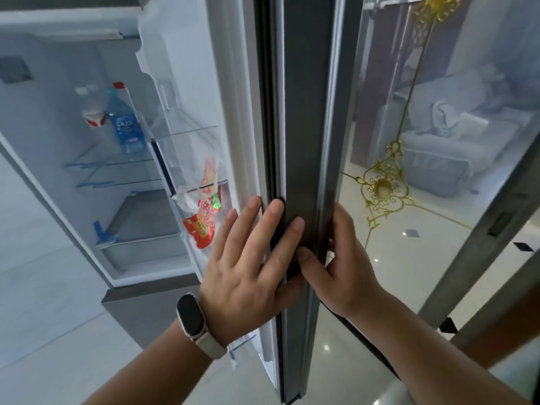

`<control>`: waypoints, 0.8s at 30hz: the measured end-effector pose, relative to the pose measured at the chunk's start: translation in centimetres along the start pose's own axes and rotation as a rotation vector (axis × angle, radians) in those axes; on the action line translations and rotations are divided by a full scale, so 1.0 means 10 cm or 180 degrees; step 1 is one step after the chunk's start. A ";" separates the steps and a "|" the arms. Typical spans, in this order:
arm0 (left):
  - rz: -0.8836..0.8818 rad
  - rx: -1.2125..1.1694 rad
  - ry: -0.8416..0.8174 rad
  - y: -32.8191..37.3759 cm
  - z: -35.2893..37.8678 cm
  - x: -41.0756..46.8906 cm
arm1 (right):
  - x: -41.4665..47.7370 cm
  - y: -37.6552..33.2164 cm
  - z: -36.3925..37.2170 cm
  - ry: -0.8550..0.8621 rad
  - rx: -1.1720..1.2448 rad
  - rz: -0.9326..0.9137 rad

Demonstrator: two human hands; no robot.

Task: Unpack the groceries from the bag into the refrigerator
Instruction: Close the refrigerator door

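Groceries, red plastic snack pouches [201, 226], slump in the clear door bin [217, 183] at nine o'clock from the left hand [248, 264], which lies flat, fingers straight, against the tall grey refrigerator door edge [304, 112]. The right hand [342, 267] wraps round that edge. Swinging it shut could pinch fingers or dislodge the pouches.

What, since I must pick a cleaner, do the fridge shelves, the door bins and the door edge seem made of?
Shelves: clear glass by the look, see-through, flat and thin.
Door bins: likely clear moulded plastic, see-through with rounded corners.
Door edge: dark grey with a dull satin sheen, metal or coated plastic; I cannot tell which.
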State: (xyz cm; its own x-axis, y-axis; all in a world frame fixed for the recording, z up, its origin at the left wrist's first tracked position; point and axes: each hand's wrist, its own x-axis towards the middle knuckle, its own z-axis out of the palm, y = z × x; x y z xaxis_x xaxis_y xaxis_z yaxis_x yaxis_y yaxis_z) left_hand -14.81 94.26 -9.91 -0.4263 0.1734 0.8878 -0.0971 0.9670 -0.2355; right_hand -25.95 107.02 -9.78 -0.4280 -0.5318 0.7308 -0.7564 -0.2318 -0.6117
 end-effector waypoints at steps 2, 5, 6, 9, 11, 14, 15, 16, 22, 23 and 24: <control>0.0011 -0.0040 0.0014 -0.08 -0.10 -0.06 | -0.02 -0.09 0.11 0.0003 -0.0031 -0.0030; 0.0033 -0.0089 0.0014 -0.22 -0.28 -0.19 | -0.05 -0.22 0.29 -0.0002 -0.0089 0.0036; 0.0043 -0.0090 0.0020 -0.28 -0.34 -0.24 | -0.06 -0.25 0.35 -0.0024 -0.0115 0.0052; 0.0026 -0.0129 0.0071 -0.45 -0.54 -0.38 | -0.09 -0.37 0.59 -0.0097 -0.0213 0.0059; -0.0036 -0.0154 0.0098 -0.57 -0.66 -0.50 | -0.10 -0.49 0.77 -0.0097 -0.0186 0.0035; -0.0095 -0.0191 0.0129 -0.76 -0.85 -0.66 | -0.10 -0.68 1.04 -0.0096 -0.0086 -0.0075; -0.0120 -0.0208 0.0140 -0.82 -0.92 -0.71 | -0.09 -0.73 1.14 -0.0113 -0.0068 -0.0113; -0.0157 -0.0222 0.0140 -0.89 -0.99 -0.77 | -0.08 -0.78 1.23 -0.0127 -0.0068 -0.0151; -0.0413 -0.0222 -0.0023 -1.27 -1.37 -1.10 | -0.07 -0.96 1.79 -0.0189 -0.0247 -0.0283; -0.0459 -0.0229 -0.0037 -1.33 -1.42 -1.15 | -0.07 -0.98 1.88 -0.0184 -0.0282 -0.0308; -0.0504 -0.0224 -0.0049 -1.39 -1.47 -1.20 | -0.07 -1.00 1.97 -0.0189 -0.0300 -0.0323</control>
State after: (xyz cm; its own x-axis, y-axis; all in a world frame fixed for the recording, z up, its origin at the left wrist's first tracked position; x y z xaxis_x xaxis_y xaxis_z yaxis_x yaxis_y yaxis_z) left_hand 4.87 81.49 -11.45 -0.4243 0.0155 0.9054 -0.1010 0.9928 -0.0643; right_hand -8.39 93.62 -10.13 -0.3190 -0.5574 0.7665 -0.8386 -0.2108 -0.5023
